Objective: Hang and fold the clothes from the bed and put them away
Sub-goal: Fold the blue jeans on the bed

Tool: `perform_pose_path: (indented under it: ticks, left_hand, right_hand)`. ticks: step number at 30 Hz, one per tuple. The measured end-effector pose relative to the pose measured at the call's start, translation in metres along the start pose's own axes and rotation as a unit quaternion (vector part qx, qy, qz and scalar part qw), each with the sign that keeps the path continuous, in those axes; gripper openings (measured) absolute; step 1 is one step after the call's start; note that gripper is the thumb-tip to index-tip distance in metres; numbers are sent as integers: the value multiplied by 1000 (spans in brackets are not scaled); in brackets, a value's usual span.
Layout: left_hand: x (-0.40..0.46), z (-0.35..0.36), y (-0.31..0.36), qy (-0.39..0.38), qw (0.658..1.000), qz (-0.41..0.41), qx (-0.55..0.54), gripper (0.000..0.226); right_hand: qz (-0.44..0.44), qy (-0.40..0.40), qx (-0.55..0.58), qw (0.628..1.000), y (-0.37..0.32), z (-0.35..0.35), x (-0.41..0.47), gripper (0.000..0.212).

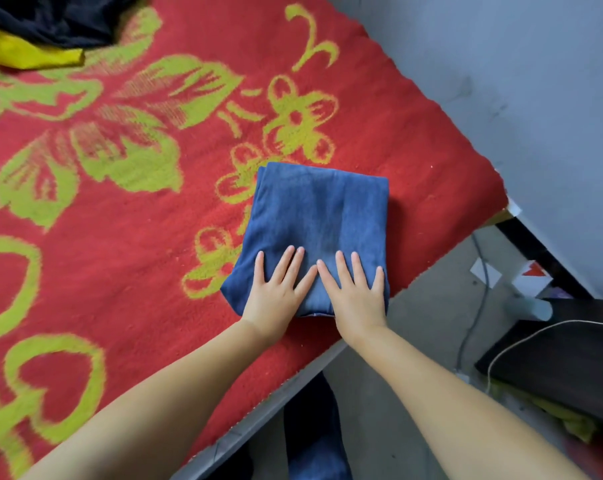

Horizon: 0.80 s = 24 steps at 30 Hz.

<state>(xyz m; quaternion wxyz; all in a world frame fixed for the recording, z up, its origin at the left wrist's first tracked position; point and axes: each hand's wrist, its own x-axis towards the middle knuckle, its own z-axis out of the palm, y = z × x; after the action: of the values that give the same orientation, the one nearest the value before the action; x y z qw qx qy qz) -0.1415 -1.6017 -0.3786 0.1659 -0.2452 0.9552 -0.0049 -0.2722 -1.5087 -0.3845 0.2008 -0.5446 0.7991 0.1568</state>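
Note:
A blue denim garment (315,209), folded into a rough square, lies on the red bed cover (126,244) close to the bed's near edge. My left hand (275,292) rests flat on its lower left part, fingers spread. My right hand (357,296) presses flat beside it on the lower right part, fingers apart. Neither hand grips the cloth. At the far left corner of the bed lie a dark navy garment (57,19) and a yellow garment (29,55), crumpled together.
The bed's grey frame edge (258,410) runs diagonally below my arms. A grey wall (518,81) stands to the right. On the floor at right are a dark piece of furniture (566,368), cables (480,306) and scraps of paper (532,277).

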Motion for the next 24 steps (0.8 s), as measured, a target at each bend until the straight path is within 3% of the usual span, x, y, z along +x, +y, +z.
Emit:
perform_pose_path:
  ticks: [4, 8, 13, 18, 24]
  left_hand:
    - [5, -26, -20, -61, 994, -21, -87, 67]
    - [6, -83, -56, -38, 988, -31, -145, 65]
    - [-34, -150, -105, 5, 991, -62, -118, 68]
    - [-123, -177, -168, 36, 984, -150, -95, 71]
    - [-270, -174, -244, 36, 951, -293, -91, 67]
  right_hand:
    - [3, -21, 16, 1000, -2, -55, -1, 71]
    - [12, 16, 6, 1000, -15, -126, -7, 65]
    - [-12, 68, -8, 998, -53, -203, -27, 67]
    - [-103, 130, -42, 985, -139, -254, -48, 62]
    - [-249, 150, -76, 954, -284, -291, -82, 66]
